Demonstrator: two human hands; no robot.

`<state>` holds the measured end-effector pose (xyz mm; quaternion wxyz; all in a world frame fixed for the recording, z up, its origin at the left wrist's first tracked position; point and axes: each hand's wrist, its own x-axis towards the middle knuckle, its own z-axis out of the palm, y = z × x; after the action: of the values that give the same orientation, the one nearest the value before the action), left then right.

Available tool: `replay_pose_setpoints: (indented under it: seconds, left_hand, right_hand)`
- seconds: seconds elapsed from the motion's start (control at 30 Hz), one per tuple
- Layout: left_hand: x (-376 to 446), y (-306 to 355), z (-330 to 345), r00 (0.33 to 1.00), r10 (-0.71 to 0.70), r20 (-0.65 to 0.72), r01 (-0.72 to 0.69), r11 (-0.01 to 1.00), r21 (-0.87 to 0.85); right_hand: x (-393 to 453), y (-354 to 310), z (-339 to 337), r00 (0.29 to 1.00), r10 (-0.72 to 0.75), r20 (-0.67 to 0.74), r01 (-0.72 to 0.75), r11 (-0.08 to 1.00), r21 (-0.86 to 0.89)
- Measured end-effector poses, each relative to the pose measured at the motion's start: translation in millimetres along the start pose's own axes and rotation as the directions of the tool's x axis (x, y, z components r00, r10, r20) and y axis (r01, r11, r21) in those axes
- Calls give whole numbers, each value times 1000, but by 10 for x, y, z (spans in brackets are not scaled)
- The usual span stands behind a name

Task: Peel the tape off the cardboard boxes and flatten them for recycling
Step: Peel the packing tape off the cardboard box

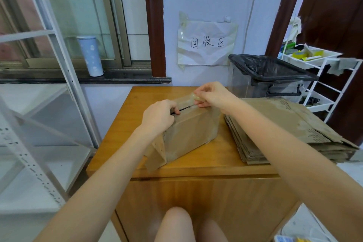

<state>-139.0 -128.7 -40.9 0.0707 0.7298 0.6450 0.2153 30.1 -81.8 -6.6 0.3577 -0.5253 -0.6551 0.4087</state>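
A brown cardboard box stands on the wooden table, its top seam partly split open. My left hand grips the box's top near edge, fingers curled into the seam gap. My right hand pinches a crumpled strip of clear tape lifted off the far end of the seam. A loose flap hangs at the box's near left end. To the right lies a stack of flattened cardboard boxes.
A bin lined with a black bag stands behind the flat stack. A white rack with tape rolls is at the far right. White metal shelving stands left of the table. A paper sign hangs on the wall.
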Motion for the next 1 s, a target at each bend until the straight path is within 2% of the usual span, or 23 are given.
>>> replay_pose_setpoints:
  seconds: [0.13,0.27,0.4,0.57,0.7,0.77,0.87,1.0]
  left_hand:
    - [-7,56,50,997,2,-83,5,997,75]
    - [8,167,191,981,6,-192,23,989,147]
    - [-1,202,391,973,69,-222,2,952,306]
    - [-18,123,318,964,125,-236,-37,938,346]
    - [-34,-52,205,968,123,-218,-43,939,341]
    - [-28,-113,146,974,123,-189,-52,938,342]
    - [-25,-98,91,979,119,-164,-53,930,363]
    - [3,10,68,985,81,-150,-22,933,360]
  right_hand:
    - [3,23,14,999,17,-44,-17,1000,-10]
    - [29,-9,71,999,39,-17,-41,981,-190]
    - [74,-26,135,996,79,-41,-88,938,-335]
    - [152,-20,179,994,12,-112,-63,883,-464]
    - [188,103,-151,966,28,-259,-99,959,-266]
    - [158,181,-271,974,44,-222,-85,980,-178]
    - [118,235,-215,989,90,-118,-73,988,139]
    - [119,224,-92,978,80,-190,-63,994,92]
